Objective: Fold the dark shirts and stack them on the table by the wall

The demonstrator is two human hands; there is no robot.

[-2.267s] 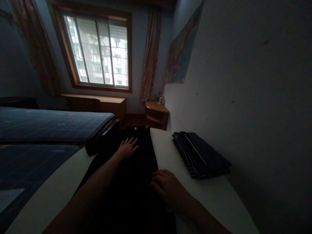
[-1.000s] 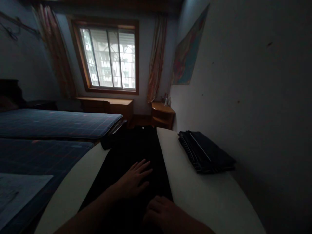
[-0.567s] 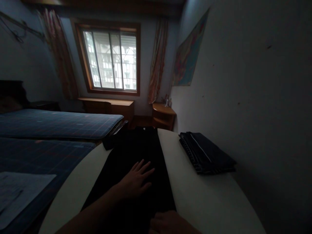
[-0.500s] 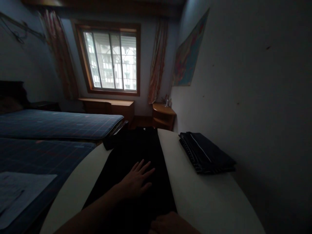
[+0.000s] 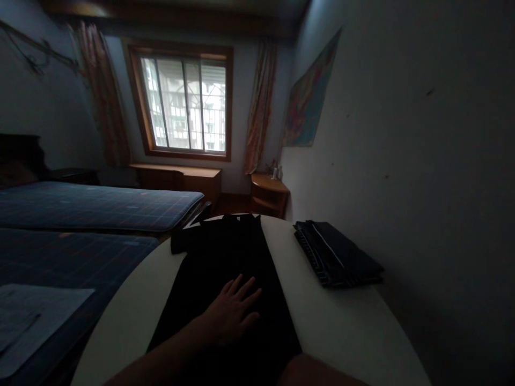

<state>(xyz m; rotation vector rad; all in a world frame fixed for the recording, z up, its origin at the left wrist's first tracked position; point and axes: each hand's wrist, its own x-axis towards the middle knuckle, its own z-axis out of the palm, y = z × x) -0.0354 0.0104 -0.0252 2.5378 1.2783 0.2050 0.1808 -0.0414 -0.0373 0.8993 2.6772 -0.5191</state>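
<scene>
Nearest, at the bottom edge, only a dim part of the right hand [image 5: 303, 370] shows beside the near right side of a black garment [image 5: 225, 257]; I cannot tell how its fingers stand or whether they have hold of anything. Just beyond, the left hand [image 5: 231, 313] rests palm down on the cloth, its fingers spread and gripping nothing. The garment lies flat and lengthwise on the pale, rounded bench [image 5: 341, 332], a short sleeve out to the left and a small pale label at its far end. Right of it, apart, sits a folded dark stack of cloth [image 5: 340, 254]. Leftward, a paper sheet [image 5: 36, 316] lies on a checked mattress [image 5: 132, 268]; farthest back is a wood-framed window [image 5: 185, 104].
</scene>
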